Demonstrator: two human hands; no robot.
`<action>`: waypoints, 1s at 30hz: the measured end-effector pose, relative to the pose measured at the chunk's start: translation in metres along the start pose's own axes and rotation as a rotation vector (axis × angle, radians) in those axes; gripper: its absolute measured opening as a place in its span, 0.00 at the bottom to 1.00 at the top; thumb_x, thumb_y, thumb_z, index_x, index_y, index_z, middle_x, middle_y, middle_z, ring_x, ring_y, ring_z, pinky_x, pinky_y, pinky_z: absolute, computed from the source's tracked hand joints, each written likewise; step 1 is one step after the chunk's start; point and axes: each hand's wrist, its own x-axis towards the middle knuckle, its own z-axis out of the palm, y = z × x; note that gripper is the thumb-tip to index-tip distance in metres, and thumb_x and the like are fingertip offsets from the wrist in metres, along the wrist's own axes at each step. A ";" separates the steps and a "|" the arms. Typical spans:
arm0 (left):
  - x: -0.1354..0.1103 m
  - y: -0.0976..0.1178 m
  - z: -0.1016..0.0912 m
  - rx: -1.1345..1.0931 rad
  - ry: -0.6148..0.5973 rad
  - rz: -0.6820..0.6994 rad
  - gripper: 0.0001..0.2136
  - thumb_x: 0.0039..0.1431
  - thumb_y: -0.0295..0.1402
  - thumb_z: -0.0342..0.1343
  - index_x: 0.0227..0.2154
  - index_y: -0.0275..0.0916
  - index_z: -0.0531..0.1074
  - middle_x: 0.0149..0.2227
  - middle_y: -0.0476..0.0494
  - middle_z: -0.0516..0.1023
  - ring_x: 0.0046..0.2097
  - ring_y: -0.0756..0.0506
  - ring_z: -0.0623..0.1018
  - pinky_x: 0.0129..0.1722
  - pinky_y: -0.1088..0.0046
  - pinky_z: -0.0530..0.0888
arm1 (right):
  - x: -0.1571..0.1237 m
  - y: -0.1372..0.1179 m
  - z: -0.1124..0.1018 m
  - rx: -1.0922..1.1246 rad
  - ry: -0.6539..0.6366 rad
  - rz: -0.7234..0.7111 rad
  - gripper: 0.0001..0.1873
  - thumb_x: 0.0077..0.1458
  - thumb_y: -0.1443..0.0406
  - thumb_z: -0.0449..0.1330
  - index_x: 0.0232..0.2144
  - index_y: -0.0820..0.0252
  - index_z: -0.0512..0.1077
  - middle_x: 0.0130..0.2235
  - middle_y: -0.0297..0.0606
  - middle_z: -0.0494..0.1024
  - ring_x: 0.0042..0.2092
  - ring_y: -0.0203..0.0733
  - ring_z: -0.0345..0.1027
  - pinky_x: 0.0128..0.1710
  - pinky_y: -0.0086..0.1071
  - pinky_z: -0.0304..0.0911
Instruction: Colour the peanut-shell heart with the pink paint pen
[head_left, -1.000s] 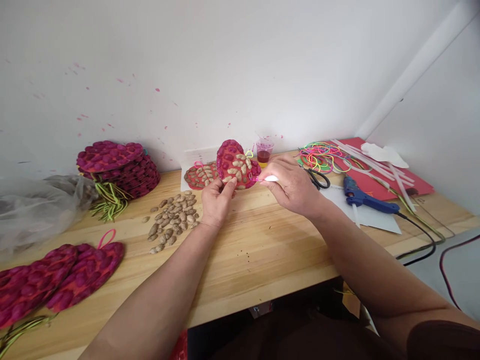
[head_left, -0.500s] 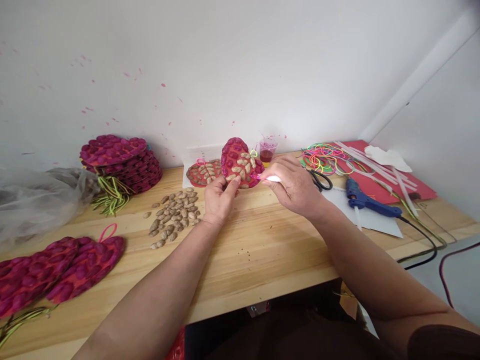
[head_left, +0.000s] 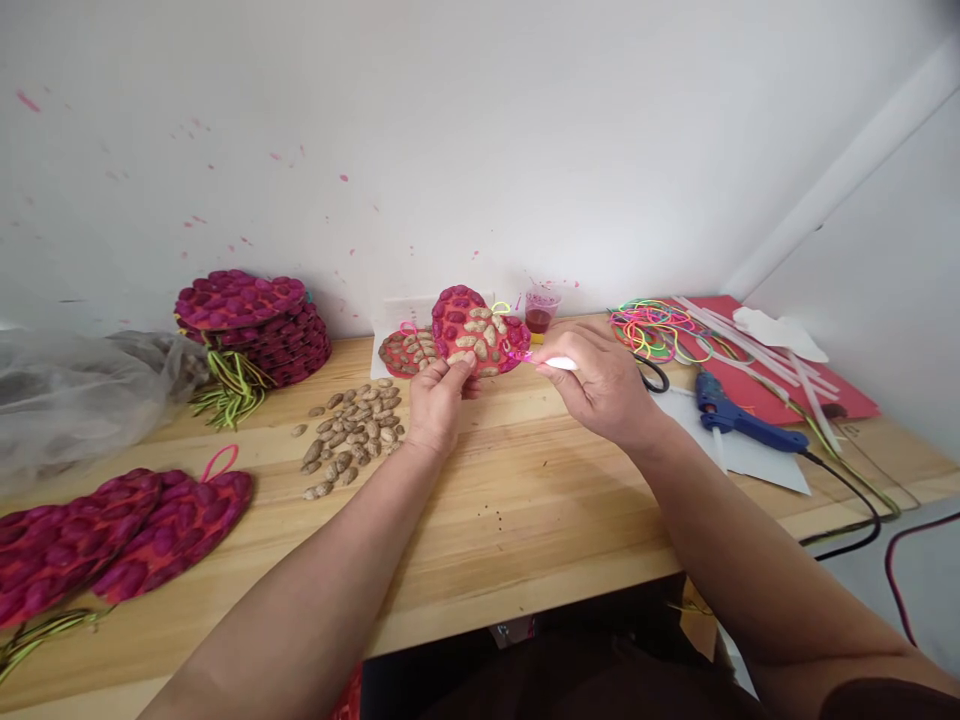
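My left hand (head_left: 438,400) pinches a heart-shaped red piece (head_left: 459,316) covered in peanut shells, held upright above the table. Its upper-left peanuts and right edge are magenta; those in the middle are plain tan. A yellow loop (head_left: 501,308) shows at its top. My right hand (head_left: 600,385) is closed on a white-handled brush (head_left: 556,363), whose pink-stained tip is at the heart's right edge. Behind the heart, a second red piece with unpainted peanuts (head_left: 405,352) lies on white paper. A clear cup of dark red liquid (head_left: 538,315) stands near the wall.
Loose peanuts (head_left: 352,435) lie left of my left hand. A stack of magenta peanut pieces (head_left: 255,325) and more pieces (head_left: 176,530) are at left, beside a plastic bag (head_left: 90,400). Rightward are colourful cords (head_left: 652,330), scissors (head_left: 655,375) and a corded blue glue gun (head_left: 742,420).
The heart has shifted slightly left and down and tilted a little. The brush tip has moved slightly right along its edge. The whole view has shifted slightly.
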 end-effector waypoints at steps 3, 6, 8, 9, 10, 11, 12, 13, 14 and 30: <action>-0.003 0.003 0.003 -0.056 0.010 -0.045 0.18 0.38 0.41 0.74 0.21 0.37 0.71 0.20 0.51 0.72 0.23 0.51 0.72 0.25 0.75 0.69 | -0.001 0.001 0.002 0.017 0.047 0.002 0.03 0.66 0.64 0.60 0.40 0.53 0.74 0.38 0.36 0.83 0.42 0.46 0.75 0.46 0.43 0.64; -0.004 0.004 0.003 -0.089 0.010 -0.073 0.18 0.38 0.40 0.74 0.21 0.37 0.71 0.21 0.51 0.73 0.24 0.51 0.72 0.25 0.75 0.70 | -0.001 0.002 0.003 0.011 0.083 0.002 0.02 0.66 0.64 0.61 0.40 0.53 0.74 0.38 0.37 0.83 0.42 0.46 0.75 0.46 0.43 0.65; -0.003 0.003 0.003 -0.094 0.009 -0.087 0.18 0.38 0.40 0.74 0.21 0.37 0.71 0.21 0.51 0.73 0.24 0.51 0.72 0.25 0.75 0.70 | -0.001 0.002 0.002 0.008 0.088 0.018 0.02 0.66 0.64 0.61 0.40 0.53 0.74 0.38 0.37 0.83 0.42 0.47 0.75 0.46 0.44 0.65; -0.003 0.003 0.002 -0.093 0.010 -0.091 0.18 0.39 0.40 0.74 0.22 0.37 0.71 0.21 0.51 0.73 0.24 0.51 0.72 0.25 0.75 0.70 | -0.001 0.002 0.001 0.008 0.090 0.029 0.02 0.66 0.64 0.60 0.40 0.53 0.74 0.38 0.37 0.83 0.42 0.47 0.75 0.45 0.44 0.65; -0.003 0.003 0.002 -0.090 0.012 -0.095 0.18 0.39 0.40 0.74 0.22 0.37 0.70 0.21 0.51 0.73 0.24 0.51 0.73 0.25 0.75 0.70 | -0.001 0.002 0.000 0.012 0.098 0.044 0.02 0.67 0.64 0.60 0.40 0.52 0.74 0.38 0.37 0.83 0.42 0.47 0.75 0.45 0.44 0.65; -0.002 0.003 0.002 -0.088 0.015 -0.099 0.18 0.40 0.40 0.74 0.22 0.37 0.70 0.22 0.51 0.73 0.24 0.51 0.73 0.25 0.75 0.70 | -0.001 0.002 0.000 0.020 0.110 0.061 0.03 0.67 0.63 0.60 0.40 0.52 0.74 0.38 0.37 0.83 0.42 0.48 0.75 0.45 0.44 0.65; -0.002 0.003 0.001 -0.087 0.019 -0.103 0.18 0.40 0.39 0.74 0.22 0.37 0.70 0.22 0.51 0.73 0.24 0.51 0.73 0.25 0.75 0.70 | 0.000 0.001 -0.001 0.034 0.125 0.076 0.03 0.67 0.63 0.60 0.40 0.52 0.74 0.37 0.37 0.83 0.43 0.48 0.75 0.45 0.44 0.65; -0.002 0.003 0.001 -0.089 0.022 -0.109 0.18 0.40 0.39 0.74 0.22 0.37 0.70 0.22 0.51 0.73 0.24 0.51 0.73 0.25 0.75 0.70 | 0.000 0.001 -0.002 0.053 0.136 0.089 0.03 0.67 0.63 0.60 0.40 0.51 0.74 0.37 0.37 0.83 0.43 0.48 0.75 0.45 0.45 0.66; -0.003 0.003 0.002 -0.092 0.026 -0.116 0.18 0.39 0.39 0.74 0.22 0.37 0.70 0.22 0.51 0.73 0.24 0.51 0.73 0.25 0.75 0.70 | 0.000 0.001 -0.002 0.073 0.139 0.099 0.03 0.67 0.62 0.60 0.40 0.51 0.74 0.37 0.37 0.83 0.43 0.48 0.75 0.45 0.45 0.66; -0.004 0.009 0.004 -0.151 0.044 -0.227 0.12 0.43 0.33 0.70 0.27 0.35 0.74 0.22 0.50 0.74 0.23 0.52 0.73 0.22 0.78 0.69 | 0.000 -0.001 -0.003 0.152 0.177 0.188 0.05 0.67 0.61 0.60 0.38 0.53 0.74 0.37 0.37 0.81 0.41 0.46 0.74 0.42 0.42 0.66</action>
